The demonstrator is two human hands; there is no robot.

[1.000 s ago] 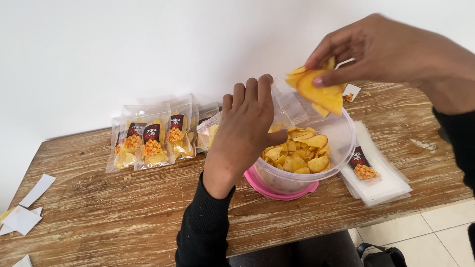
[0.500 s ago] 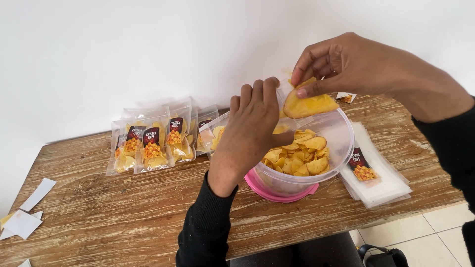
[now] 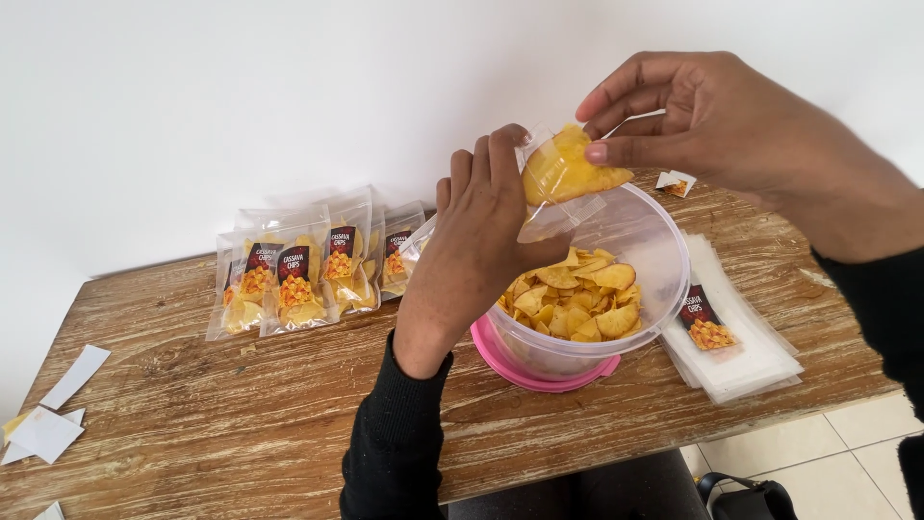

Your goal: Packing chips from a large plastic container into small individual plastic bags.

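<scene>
The left hand is raised over the near rim of the tub, back of the hand up, fingers curled round the mouth of a small clear bag and holding it tilted above the tub. The right hand comes in from the far side, thumb and fingers pinched on yellow chips that sit in the bag's opening. More chips fill the bottom of the tub, which stands on a pink lid. All this is on a worn wooden table against a plain white wall. To the left stand filled packets in a row; to the right lies a stack of empty bags. White paper scraps lie at the table's left end.
</scene>
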